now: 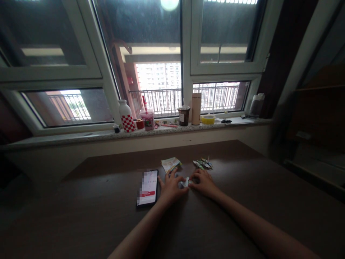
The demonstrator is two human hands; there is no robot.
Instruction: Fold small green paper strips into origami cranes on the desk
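Both hands meet over the table, pinching a small piece of folded, whitish paper between them. My left hand grips its left side with thumb and finger, the other fingers partly spread. On the opposite side, my right hand pinches it with curled fingers. Fingertips hide part of the paper. Just beyond my left hand lies a small stack of printed paper sheets. Past my right hand is a little heap of folded paper pieces. A lit smartphone lies flat to the left of my left hand.
The dark brown table reaches toward a window sill. Along the sill stand a checked white bottle, a pink drink cup, a dark cup, a tan flask, yellow tape and black scissors.
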